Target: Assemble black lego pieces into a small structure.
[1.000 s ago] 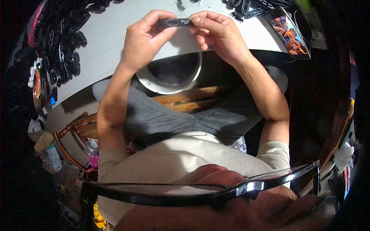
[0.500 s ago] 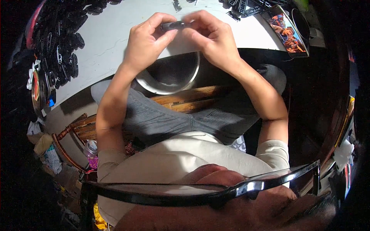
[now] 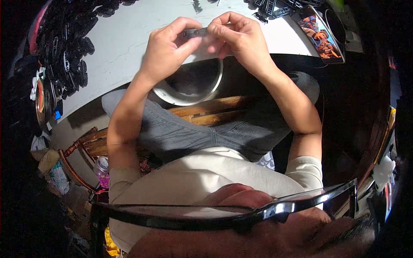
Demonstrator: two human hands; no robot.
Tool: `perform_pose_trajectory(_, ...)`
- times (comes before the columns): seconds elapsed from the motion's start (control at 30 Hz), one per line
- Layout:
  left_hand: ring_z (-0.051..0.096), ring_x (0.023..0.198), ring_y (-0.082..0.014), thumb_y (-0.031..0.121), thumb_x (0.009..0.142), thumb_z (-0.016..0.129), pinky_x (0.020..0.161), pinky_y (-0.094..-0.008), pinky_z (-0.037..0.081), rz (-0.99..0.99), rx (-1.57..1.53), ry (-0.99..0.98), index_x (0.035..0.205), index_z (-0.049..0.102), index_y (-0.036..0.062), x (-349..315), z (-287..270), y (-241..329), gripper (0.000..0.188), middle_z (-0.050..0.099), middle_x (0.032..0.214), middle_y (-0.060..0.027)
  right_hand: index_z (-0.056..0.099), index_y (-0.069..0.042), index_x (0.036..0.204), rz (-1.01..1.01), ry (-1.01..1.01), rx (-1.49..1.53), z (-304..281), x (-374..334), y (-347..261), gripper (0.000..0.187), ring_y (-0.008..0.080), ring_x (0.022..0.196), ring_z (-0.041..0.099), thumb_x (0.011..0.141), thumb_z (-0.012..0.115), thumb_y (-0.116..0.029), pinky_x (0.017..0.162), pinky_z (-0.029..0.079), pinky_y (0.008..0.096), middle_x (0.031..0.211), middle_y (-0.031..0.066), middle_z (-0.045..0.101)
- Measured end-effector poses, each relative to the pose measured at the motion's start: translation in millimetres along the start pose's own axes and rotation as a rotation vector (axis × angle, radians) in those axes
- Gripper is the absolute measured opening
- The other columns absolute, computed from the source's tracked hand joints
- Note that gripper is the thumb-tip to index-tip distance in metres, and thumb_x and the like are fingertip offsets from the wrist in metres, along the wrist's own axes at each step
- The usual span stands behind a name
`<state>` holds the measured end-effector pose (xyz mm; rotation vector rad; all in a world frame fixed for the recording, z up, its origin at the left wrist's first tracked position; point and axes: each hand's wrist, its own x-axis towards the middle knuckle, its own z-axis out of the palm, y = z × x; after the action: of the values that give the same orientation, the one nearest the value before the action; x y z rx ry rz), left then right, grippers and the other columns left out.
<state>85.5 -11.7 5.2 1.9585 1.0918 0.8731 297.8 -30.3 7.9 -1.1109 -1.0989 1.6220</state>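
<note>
Over the white table [image 3: 116,51], a small dark elongated plastic piece [image 3: 197,32] is held between both hands. My left hand [image 3: 162,48] pinches its left part between thumb and fingers. The right end of the piece lies against the thumb and index finger of my right hand [image 3: 245,41], which are closed together on it; that hand's lower fingers are curled and slightly blurred. Below my hands, past the table's front edge, a metal-rimmed basin [image 3: 187,102] with a dark inside sits near my lap.
Black plastic parts [image 3: 71,38] lie heaped along the table's left side. More black parts [image 3: 273,7] are at the far right, beside a phone [image 3: 322,38] with a lit screen. A little black piece [image 3: 197,6] lies at the far middle. A wooden chair [image 3: 88,139] is under me.
My right hand's grip has shifted: its thumb has moved up to the end of the piece and its lower fingers have curled under. My left hand keeps its hold, nearly unmoved.
</note>
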Motion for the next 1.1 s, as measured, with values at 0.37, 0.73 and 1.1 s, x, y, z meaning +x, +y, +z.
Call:
perform_pose_trajectory(0.37,0.062,0.09,-0.0088,0.001,0.099,0.065,0.08,-0.0238,0.052,-0.259,-0.465,-0.141,0.118,0.063,-0.0024,-1,-9,-4,0.02,0.067,0.104,-0.0047,0.071,-0.004,0.095,-0.281,0.216,-0.832,3,2,6,0.052,0.0399,0.071,0.072,0.088,0.07,-0.055,0.069,0.058,0.0474,0.071,0.0194,0.071)
perform_pose_trajectory(0.73,0.063,0.096,-0.0119,0.004,0.098,0.065,0.087,-0.0265,0.052,-0.333,-0.573,-0.399,0.122,0.061,-0.0017,2,-40,-1,0.025,0.065,0.111,-0.0074,0.07,-0.004,0.086,-0.45,-0.033,-0.883,4,-7,7,0.045,0.0429,0.067,0.067,0.093,0.068,-0.049,0.063,0.052,0.0507,0.066,0.0204,0.065)
perform_pose_trajectory(1.1,0.069,0.086,-0.0126,0.014,0.097,0.07,0.082,-0.0281,0.055,-0.174,-0.008,0.249,0.115,0.07,-0.0003,23,-41,-40,0.022,0.075,0.101,-0.007,0.065,-0.007,0.098,-0.649,0.073,-1.188,13,6,14,0.028,0.0329,0.074,0.071,0.095,0.068,-0.034,0.061,0.057,0.0435,0.088,0.0121,0.067)
